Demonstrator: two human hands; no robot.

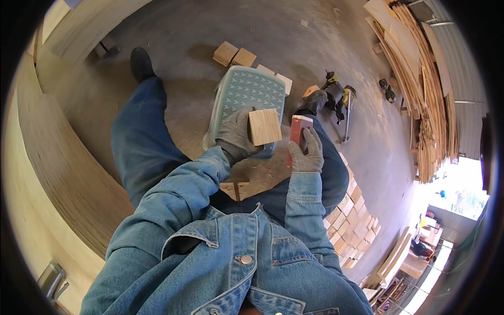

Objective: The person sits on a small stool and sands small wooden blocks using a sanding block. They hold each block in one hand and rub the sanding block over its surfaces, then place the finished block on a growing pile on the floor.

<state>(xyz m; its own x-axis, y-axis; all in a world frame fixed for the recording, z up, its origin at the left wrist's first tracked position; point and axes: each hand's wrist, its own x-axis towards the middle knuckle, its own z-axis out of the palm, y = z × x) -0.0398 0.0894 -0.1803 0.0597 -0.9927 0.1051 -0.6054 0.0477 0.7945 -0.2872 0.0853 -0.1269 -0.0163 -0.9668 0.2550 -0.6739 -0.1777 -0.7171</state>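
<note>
My left hand (236, 132), in a grey glove, grips a squarish block of layered wood (265, 127) by its left side. The block is held over a pale green plastic stool (249, 86) with a raised pattern on its top. In my right hand (307, 152), also gloved in grey, is a narrow reddish block (297, 131) with a pale upper end. My fingers wrap its right side, and it stands upright, apart from the wooden block. I cannot make out exactly what kind of thing it is.
Several wood blocks (226, 53) lie beyond the stool. Yellow-and-black tools (346, 97) rest on the floor at the right. Many cut blocks (353, 223) cover the floor by my right leg. Long boards (407, 63) are stacked at far right; large wooden panels (58, 168) line the left.
</note>
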